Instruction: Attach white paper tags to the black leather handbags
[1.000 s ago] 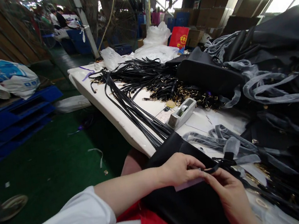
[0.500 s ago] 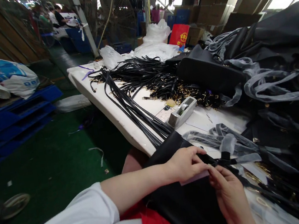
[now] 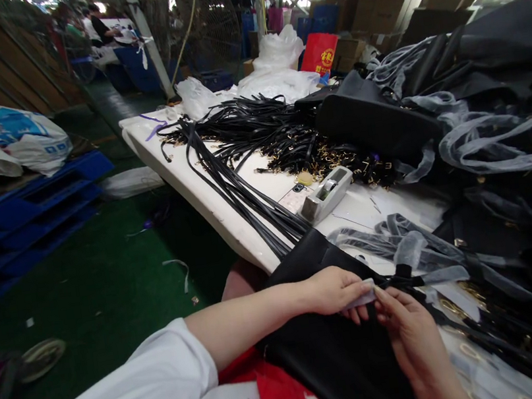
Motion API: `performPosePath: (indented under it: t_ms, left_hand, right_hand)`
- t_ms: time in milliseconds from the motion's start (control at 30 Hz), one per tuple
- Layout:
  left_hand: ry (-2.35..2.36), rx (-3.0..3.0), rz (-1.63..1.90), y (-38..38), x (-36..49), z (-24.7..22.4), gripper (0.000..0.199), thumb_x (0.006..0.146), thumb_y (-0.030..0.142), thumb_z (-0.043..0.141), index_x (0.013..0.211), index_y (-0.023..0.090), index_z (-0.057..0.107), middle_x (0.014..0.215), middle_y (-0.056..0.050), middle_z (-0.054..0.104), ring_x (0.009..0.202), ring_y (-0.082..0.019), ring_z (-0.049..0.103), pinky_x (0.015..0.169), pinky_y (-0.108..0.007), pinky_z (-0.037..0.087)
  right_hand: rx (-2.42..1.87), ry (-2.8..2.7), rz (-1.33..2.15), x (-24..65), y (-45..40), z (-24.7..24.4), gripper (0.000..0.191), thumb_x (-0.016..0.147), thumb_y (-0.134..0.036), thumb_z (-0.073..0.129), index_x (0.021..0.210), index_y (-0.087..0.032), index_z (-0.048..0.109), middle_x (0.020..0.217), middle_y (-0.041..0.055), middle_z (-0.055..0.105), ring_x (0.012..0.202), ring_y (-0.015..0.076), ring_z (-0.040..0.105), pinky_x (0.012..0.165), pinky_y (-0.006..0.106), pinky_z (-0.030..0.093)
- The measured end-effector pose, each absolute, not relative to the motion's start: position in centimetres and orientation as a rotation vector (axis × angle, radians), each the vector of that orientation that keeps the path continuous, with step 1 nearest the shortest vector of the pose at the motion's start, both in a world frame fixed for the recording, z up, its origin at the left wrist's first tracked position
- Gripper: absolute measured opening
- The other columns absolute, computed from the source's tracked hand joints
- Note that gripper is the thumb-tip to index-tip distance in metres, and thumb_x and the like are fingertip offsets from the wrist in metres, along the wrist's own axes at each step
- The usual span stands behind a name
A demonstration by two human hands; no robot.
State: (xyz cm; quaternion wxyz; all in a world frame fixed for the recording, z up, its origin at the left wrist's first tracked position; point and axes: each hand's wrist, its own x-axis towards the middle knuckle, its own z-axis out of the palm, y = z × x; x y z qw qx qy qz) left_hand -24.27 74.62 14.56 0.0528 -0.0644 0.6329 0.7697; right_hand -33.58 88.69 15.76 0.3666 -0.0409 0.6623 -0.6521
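A black leather-like piece (image 3: 339,355), perhaps a bag, lies across my lap and leans on the table edge. Above it, my left hand (image 3: 337,290) is closed, thumb and fingers pinching a whitish translucent strip (image 3: 364,293). The thumb and forefinger of my right hand (image 3: 409,325) meet at the strip's right end, close to the left fingertips. Part of the strip is hidden by the fingers. Just beyond my hands are black straps wrapped in translucent film (image 3: 416,247). A grey tape dispenser (image 3: 328,195) stands on the table past the black piece.
On the white table (image 3: 185,191) lie long black straps (image 3: 239,190), a heap of straps with gold-coloured clasps (image 3: 309,153), and a phone (image 3: 293,199). Black bags (image 3: 378,116) pile up at right. Blue pallets (image 3: 36,200) stand left on the green floor. People work far behind.
My left fingers have closed from a spread pose onto the strip, which now sits higher between both hands. The view has shifted slightly.
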Motion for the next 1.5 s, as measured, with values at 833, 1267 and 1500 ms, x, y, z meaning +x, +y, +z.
performPosePath:
  t_ms: [833, 1267, 1500]
  left_hand:
    - [3.298, -0.052, 0.51, 75.7, -22.8, 15.5, 0.041, 0.092, 0.022, 0.041, 0.128, 0.002, 0.041, 0.097, -0.014, 0.066, 0.076, -0.025, 0.067, 0.053, -0.035, 0.05]
    - [2.847, -0.299, 1.534, 74.8, -22.5, 16.9, 0.039, 0.099, 0.035, 0.029, 0.083, 0.017, 0.06, 0.07, -0.003, 0.068, 0.065, -0.017, 0.064, 0.063, -0.025, 0.048]
    - [1.937, -0.391, 2.233, 74.1, -24.5, 11.2, 0.035, 0.096, 0.039, 0.045, 0.069, 0.018, 0.053, 0.047, 0.006, 0.053, 0.04, -0.011, 0.051, 0.045, -0.021, 0.041]
  right_hand:
    - [-0.409, 1.671, -1.619, -33.2, 88.0, 15.4, 0.036, 0.074, -0.052, 0.073, 0.068, -0.017, 0.065, 0.063, 0.002, 0.062, 0.052, 0.012, 0.051, 0.05, 0.024, 0.042]
    - [-0.754, 1.956, -1.269, -34.5, 88.1, 16.8, 0.045, 0.075, -0.063, 0.067, 0.065, -0.019, 0.064, 0.063, 0.002, 0.061, 0.057, 0.0144, 0.055, 0.056, 0.025, 0.044]
    - [-0.887, 2.028, -0.519, -37.8, 86.6, 17.8, 0.05, 0.074, -0.068, 0.061, 0.06, -0.02, 0.067, 0.046, 0.003, 0.06, 0.037, 0.0139, 0.05, 0.039, 0.023, 0.031]
